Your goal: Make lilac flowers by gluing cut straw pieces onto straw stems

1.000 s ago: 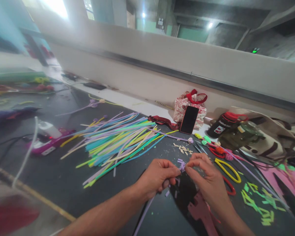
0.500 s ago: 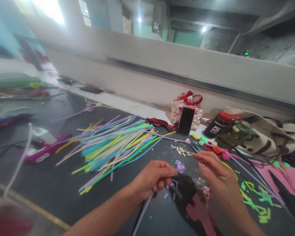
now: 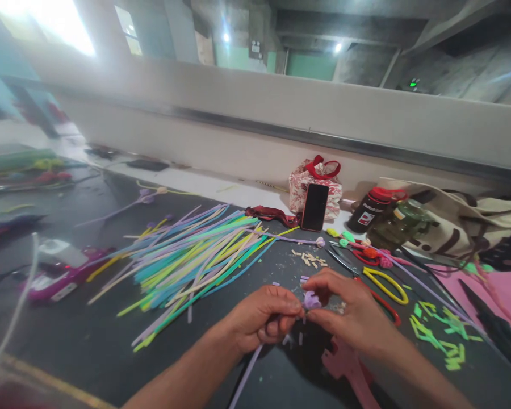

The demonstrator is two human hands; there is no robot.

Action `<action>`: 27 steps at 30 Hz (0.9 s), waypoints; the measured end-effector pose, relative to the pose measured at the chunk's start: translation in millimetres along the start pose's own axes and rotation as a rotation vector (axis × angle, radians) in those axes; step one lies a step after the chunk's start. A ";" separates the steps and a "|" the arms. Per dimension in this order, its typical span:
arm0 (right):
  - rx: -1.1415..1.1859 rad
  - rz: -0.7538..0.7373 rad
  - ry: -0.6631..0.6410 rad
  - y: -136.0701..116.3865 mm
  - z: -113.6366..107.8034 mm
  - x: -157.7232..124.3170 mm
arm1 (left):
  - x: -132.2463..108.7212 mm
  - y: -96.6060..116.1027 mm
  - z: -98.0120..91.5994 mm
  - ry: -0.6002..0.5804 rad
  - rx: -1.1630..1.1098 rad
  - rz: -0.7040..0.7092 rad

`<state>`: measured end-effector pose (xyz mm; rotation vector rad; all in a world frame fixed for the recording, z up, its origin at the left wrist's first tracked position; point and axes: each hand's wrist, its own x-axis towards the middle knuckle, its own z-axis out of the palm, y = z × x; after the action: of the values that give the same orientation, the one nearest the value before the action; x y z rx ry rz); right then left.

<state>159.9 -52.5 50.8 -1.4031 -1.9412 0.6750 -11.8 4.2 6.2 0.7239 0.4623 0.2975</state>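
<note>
My left hand [image 3: 270, 315] is closed in a pinch at the base of a small purple flower [image 3: 310, 300]; a long purple stem [image 3: 249, 375] runs down below the fist. From the other side my right hand [image 3: 344, 304] curls its thumb and fingers around the flower's petals. Small purple cut pieces [image 3: 300, 339] lie on the dark table under the hands. Just beyond the right hand are scissors with yellow handles [image 3: 385, 286] and a tool with a red handle [image 3: 381, 304]. A pink piece [image 3: 344, 369] shows below the right wrist, partly hidden.
Left of the hands spreads a pile of colored strips [image 3: 196, 250]. Beige bits [image 3: 309, 259] and green bits [image 3: 438, 335] are scattered about. A phone [image 3: 314, 207] leans on a patterned bag [image 3: 296, 190]. Bottles [image 3: 368, 210] and a canvas bag [image 3: 443, 227] stand back right.
My right hand has moved left and inward, from apart to touching the purple flower. The scissors' yellow handle, mostly covered before, now shows. My left hand keeps its pinch.
</note>
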 end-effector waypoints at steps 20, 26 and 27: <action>-0.001 -0.019 0.051 -1.6 4.4 3.5 | 1.5 -2.3 -1.5 0.019 -0.059 0.029; 0.032 -0.042 0.029 -5.9 4.2 6.5 | 1.9 -4.4 -2.7 0.016 -0.069 0.016; 0.041 -0.033 0.034 -6.4 3.5 6.5 | 1.5 -4.6 -2.8 0.024 -0.077 0.019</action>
<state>151.9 -48.3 54.4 -1.3459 -1.9098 0.6677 -11.4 3.1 0.8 0.6510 0.4643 0.3405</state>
